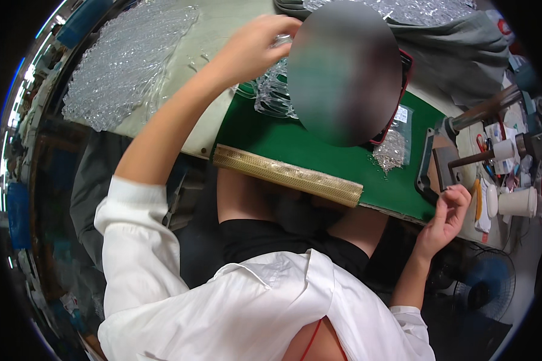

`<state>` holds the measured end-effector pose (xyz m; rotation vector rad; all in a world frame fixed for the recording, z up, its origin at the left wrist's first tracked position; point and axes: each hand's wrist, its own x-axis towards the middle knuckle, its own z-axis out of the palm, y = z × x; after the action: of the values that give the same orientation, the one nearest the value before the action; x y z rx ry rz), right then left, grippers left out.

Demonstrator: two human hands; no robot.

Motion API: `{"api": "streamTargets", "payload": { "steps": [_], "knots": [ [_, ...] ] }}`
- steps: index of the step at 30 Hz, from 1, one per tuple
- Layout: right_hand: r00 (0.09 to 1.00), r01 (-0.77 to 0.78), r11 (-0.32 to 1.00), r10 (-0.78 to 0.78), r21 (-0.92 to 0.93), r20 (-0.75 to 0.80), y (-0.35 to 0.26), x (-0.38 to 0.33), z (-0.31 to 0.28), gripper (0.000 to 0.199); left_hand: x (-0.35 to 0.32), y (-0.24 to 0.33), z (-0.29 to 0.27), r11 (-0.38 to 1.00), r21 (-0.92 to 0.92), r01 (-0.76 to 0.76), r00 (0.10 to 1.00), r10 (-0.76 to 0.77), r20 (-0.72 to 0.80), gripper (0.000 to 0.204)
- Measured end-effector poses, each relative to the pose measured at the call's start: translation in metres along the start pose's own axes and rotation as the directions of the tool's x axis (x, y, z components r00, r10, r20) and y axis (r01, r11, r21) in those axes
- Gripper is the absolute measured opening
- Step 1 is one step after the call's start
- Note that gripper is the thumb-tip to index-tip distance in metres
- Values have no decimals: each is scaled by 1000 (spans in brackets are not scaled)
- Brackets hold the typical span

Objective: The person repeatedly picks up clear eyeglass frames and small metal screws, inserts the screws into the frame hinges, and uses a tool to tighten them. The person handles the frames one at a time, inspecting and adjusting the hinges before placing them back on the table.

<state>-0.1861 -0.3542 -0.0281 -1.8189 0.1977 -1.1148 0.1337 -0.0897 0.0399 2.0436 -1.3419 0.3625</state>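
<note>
Two bare hands in play, one green mat point(265, 141) on the tabletop point(190, 129), one gold patterned strip point(289, 174) along the mat's near edge, and one small bag of silvery bits point(394, 147) toward its right edge. Two big heaps of clear plastic pieces: one heap point(126, 66) by the tabletop's left edge, another heap point(403, 9) at the far edge, one grey cloth point(457, 57) just beside it.

Up goes the eye to the left hand point(265, 45), above the mat's far left corner: a clear bit shows between thumb and fingers, but pinched or merely touched, I cannot tell. One cluster of clear pieces point(275, 93) lies just below that grip, on the mat, too tangled to count.

Over at the near right corner, the right hand point(444, 219) is loosely curled beside one black metal frame point(426, 165); whether thumb meets fingertips, I can't call it.

A blurred oval covers the left fingertips, the cluster's right end and most of a red-and-black edged thing point(408, 67). The far heap is cut off at the top.
</note>
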Motion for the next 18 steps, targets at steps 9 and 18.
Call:
{"api": "streamTargets", "payload": {
  "steps": [9,18],
  "knots": [
    [965,-52,968,112,-244,237,-12,-4,4,12,82,-44,34,835,-381,397,842,-166,514,27],
    [787,344,816,21,-465,617,-1,4,33,30,52,42,-41,541,-788,295,805,-585,-100,48]
  ]
}}
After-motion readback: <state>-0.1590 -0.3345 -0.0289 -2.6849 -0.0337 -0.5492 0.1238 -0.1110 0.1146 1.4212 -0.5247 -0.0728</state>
